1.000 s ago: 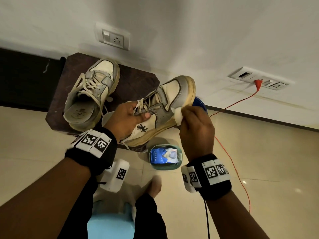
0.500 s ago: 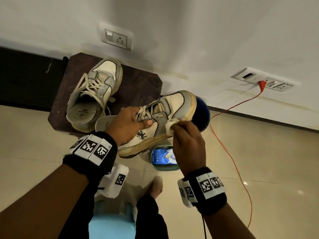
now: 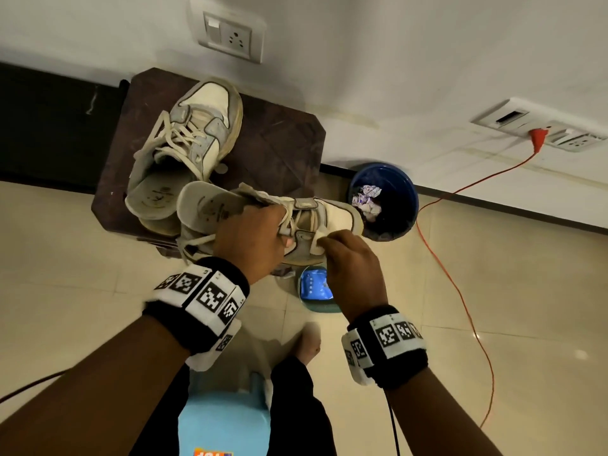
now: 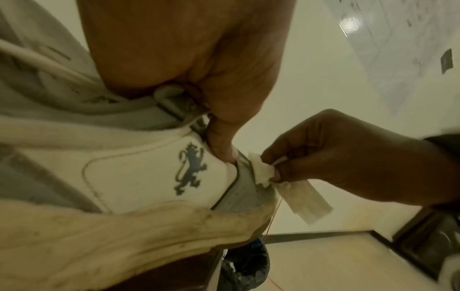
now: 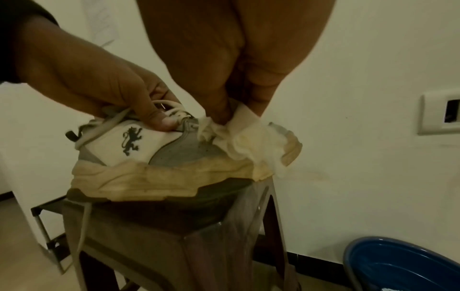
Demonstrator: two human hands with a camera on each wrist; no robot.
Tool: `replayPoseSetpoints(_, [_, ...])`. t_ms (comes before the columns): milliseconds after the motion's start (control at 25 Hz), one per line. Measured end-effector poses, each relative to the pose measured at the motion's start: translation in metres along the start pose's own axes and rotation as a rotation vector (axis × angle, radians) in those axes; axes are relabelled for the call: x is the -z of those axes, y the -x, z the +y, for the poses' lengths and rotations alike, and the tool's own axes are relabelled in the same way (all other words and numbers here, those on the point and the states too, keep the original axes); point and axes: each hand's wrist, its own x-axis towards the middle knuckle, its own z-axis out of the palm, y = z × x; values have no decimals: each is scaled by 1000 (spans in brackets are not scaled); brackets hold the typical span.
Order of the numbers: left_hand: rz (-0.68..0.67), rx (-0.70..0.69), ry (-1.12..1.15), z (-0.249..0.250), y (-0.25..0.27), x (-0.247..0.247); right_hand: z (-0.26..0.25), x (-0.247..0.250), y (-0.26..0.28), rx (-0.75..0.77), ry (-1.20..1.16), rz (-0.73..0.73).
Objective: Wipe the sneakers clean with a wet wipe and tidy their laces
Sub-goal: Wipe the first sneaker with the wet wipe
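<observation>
**Sneaker braced on the stool for a side-panel wipe**

Sneaker [image 3: 263,222] sits at the front edge of the dark stool [image 3: 283,139], toe reaching toward the blue bin [image 3: 404,192]. The left hand [image 3: 250,238] grips it over the laces [image 5: 171,110], thumb pressed to the white side panel beside the lion emblem [image 4: 190,167]; that hold probably keeps the shoe from sliding while it is rubbed. The right hand [image 3: 352,268] pinches a bunched wet wipe [image 4: 263,171] in curled fingers against the grey overlay ahead of the emblem, the loose end hanging free. The wipe looks yellowed, and the cream midsole [image 5: 161,177] shows dark smudges, so cleaning seems unfinished. A second sneaker [image 3: 187,139] rests behind on the stool, its laces loose. A wipe packet [image 3: 314,286] lies on the floor below.
</observation>
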Motion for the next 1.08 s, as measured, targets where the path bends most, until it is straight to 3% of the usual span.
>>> replayPoseSetpoints(240, [-43,-17,-254,-9,-3,-26,18,-38,-21,6,66,-15])
replayPoseSetpoints(520, [-34,6,-283,-11,-4,-32,28,-40,-68,-59,116,58])
replayPoseSetpoints(680, [-19,65,-310,-7,-3,-32,29,-40,-29,94,46,-23])
replayPoseSetpoints(800, [-25,35,-358,-4,-3,-33,34,-34,-12,198,92,-85])
replayPoseSetpoints(880, [-33,18,-364,-5,-2,-32,41,-30,-25,155,180,-75])
replayPoseSetpoints(1000, [-33,4,-349,-6,-1,-32,51,-26,-66,-26,213,-8])
replayPoseSetpoints(1080, [-29,29,-350,-5,-1,-33,51,-27,-74,-23,195,-53])
